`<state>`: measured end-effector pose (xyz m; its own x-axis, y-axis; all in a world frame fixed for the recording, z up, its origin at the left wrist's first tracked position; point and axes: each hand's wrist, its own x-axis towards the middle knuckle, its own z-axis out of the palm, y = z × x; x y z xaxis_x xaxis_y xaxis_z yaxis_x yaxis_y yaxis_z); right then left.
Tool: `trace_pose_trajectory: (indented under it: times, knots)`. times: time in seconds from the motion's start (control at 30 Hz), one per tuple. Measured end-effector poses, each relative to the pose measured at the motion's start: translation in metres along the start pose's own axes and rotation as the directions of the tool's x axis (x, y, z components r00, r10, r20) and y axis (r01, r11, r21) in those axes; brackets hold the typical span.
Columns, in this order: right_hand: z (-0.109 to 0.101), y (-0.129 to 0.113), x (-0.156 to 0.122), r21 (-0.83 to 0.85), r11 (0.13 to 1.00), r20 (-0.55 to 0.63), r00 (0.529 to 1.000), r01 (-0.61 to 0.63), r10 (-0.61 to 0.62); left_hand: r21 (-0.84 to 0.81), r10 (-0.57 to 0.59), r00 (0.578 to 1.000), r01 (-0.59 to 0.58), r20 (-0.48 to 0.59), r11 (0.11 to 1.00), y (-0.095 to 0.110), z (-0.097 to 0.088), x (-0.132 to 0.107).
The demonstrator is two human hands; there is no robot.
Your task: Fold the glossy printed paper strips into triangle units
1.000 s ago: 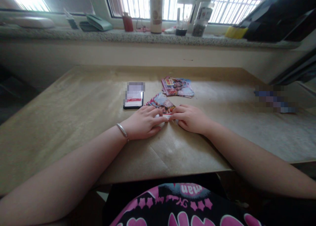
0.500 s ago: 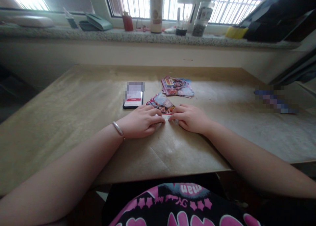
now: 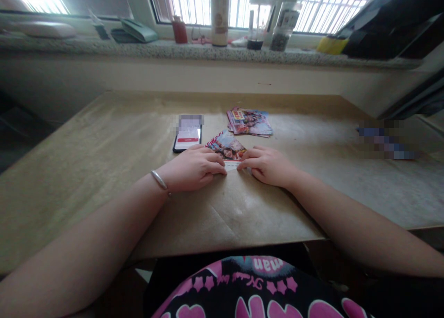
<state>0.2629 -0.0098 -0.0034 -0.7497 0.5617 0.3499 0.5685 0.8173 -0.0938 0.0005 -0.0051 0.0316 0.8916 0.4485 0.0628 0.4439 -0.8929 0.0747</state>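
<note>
Right, look at this glossy leaflet [image 3: 227, 146] lying flat and at an angle on the brown paper [image 3: 138, 207] over the table, all bright colour, with a printed photo and a red-and-white edge along the top. A white strip runs across its near end. It sits right between the hands, the left hand [image 3: 190, 167] on one side with a silver bangle [image 3: 159, 180] at the wrist, the right hand [image 3: 267, 166] on the other. Both sets of fingers curve down at that near end, fingertips almost meeting. Pinching or just pressing? Can't tell from here! Beyond lies a stack of similar leaflets [image 3: 249, 122], its red-and-yellow label too small to read, with a phone [image 3: 187, 140] off to the left. On the black T-shirt [image 3: 256, 285], the word "man" is readable.
</note>
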Motion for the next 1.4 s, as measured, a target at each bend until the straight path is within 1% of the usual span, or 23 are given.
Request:
trace_pose_trajectory:
  times: [0.3, 0.43, 0.57, 0.8, 1.13, 1.4]
  knots:
    - [0.0, 0.0, 0.001, 0.007, 1.0, -0.012, 1.0, 0.005, -0.005, -0.043, 0.018, 1.0, -0.018, 0.009, 0.999, -0.001, -0.004, -0.001]
    - [0.0, 0.0, 0.0, 0.018, 1.0, 0.004, 1.0, 0.0, 0.0, -0.051, 0.027, 0.999, -0.026, 0.021, 0.998, -0.001, -0.004, -0.003]
    - [-0.001, 0.0, 0.0, 0.025, 1.0, 0.005, 1.0, -0.004, 0.004, -0.053, 0.031, 0.999, -0.029, 0.032, 0.998, -0.001, -0.009, -0.007]
    - [-0.001, -0.001, 0.0, 0.014, 1.0, 0.01, 1.0, -0.014, 0.014, -0.097, -0.027, 0.992, 0.039, 0.126, 0.995, 0.0, -0.022, -0.01]
    - [0.0, 0.002, -0.001, 0.023, 1.0, 0.005, 1.0, -0.005, 0.005, -0.142, -0.056, 0.989, 0.076, 0.139, 0.987, -0.002, -0.022, -0.011]
    - [-0.001, 0.002, -0.002, 0.043, 0.999, 0.002, 1.0, -0.005, 0.005, -0.184, -0.032, 0.989, 0.058, 0.143, 0.981, -0.01, -0.023, -0.016]
